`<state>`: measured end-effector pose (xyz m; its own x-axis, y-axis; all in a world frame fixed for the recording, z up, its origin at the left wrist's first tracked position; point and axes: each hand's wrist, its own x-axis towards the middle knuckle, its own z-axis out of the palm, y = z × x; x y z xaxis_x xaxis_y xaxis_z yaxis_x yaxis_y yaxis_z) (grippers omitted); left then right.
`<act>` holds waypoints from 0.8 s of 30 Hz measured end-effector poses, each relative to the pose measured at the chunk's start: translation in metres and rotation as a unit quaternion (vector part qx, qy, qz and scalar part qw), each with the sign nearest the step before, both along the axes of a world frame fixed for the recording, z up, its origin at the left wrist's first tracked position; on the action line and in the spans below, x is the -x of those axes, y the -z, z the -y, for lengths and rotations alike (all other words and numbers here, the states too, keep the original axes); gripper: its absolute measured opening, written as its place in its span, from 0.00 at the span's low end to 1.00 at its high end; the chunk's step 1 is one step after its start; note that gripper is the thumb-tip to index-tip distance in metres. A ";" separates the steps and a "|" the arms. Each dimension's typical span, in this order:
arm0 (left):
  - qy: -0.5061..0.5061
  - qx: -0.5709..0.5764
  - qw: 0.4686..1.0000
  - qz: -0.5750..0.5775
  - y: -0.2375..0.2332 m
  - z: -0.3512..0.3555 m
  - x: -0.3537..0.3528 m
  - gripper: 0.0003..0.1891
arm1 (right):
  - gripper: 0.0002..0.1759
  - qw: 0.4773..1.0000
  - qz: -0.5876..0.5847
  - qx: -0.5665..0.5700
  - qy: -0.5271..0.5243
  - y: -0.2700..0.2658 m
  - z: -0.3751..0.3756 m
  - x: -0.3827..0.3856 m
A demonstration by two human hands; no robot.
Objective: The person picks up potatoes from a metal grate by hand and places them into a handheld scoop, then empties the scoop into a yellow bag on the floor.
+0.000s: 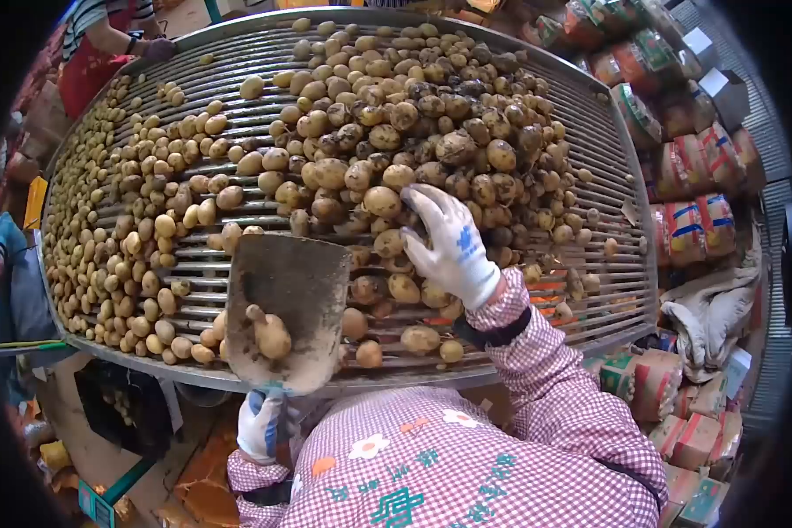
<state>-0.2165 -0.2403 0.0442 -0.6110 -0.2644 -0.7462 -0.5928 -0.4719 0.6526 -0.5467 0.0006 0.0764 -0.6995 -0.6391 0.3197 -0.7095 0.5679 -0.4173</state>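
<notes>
a yellow potato [381, 201] sits in the soiled heap, right at the fingertips of the gloved right hand [451, 246], the nearer one, its fingers and thumb spread wide; contact is unclear. leftward, a metal shovel [297, 273] bearing a knobbly potato [273, 338] points away from the body over the slatted rack [246, 57], handle gripped by the gloved left hand [259, 429].
</notes>
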 end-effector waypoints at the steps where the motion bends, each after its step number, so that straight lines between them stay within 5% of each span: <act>1: 0.008 0.037 0.999 0.019 0.001 0.009 0.001 0.20 | 0.29 0.999 -0.035 -0.018 0.010 -0.001 0.011 0.005; 4: 0.010 0.016 1.000 -0.020 0.014 0.034 0.001 0.19 | 0.28 0.993 -0.107 -0.050 -0.031 0.009 0.040 0.039; 11: 0.042 -0.042 0.997 -0.039 0.018 0.068 0.020 0.14 | 0.30 0.909 -0.137 -0.376 -0.114 0.026 0.103 0.078; 19: 0.097 -0.114 0.988 -0.037 0.010 0.099 0.041 0.11 | 0.28 0.801 -0.017 -0.578 -0.155 -0.012 0.140 0.098; 23: 0.116 -0.079 0.988 -0.058 0.011 0.112 0.046 0.10 | 0.32 0.939 0.066 -0.321 -0.103 -0.013 0.115 0.105; 24: 0.109 -0.081 0.988 -0.067 0.012 0.114 0.048 0.11 | 0.33 0.938 0.108 -0.306 -0.120 -0.026 0.121 0.098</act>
<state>-0.2640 -0.3545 0.0320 -0.7371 0.0017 -0.6758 -0.6049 -0.4477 0.6585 -0.6447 -0.1203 0.1019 -0.5186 -0.8041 -0.2907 -0.7836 0.5830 -0.2148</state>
